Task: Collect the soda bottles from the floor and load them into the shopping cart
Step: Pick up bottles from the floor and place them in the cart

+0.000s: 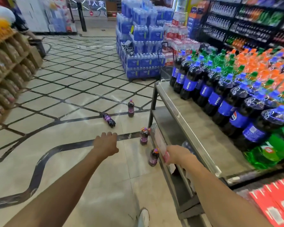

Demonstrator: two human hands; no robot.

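On the head camera I see my left hand stretched out over the tiled floor. Its back is to me, and the fingers are loosely bent with nothing in them. My right hand is wrapped round a clear bottle with a pale red label. The bottle is blurred and lies slantwise along the near left edge of the metal rack.

Four dark purple soda bottles are on the floor to the left of the rack. The near purple bottle stands just left of my right hand. The middle purple bottle stands a little farther off, close to the rack's leg. The lying purple bottle is on its side beyond my left hand, apart from it. The far purple bottle stands upright just to its right.

Pepsi bottles with blue caps crowd the rack's top on the right, with green and orange ones behind. Stacked water packs rise at the far middle. A white shoe shows at the bottom edge.
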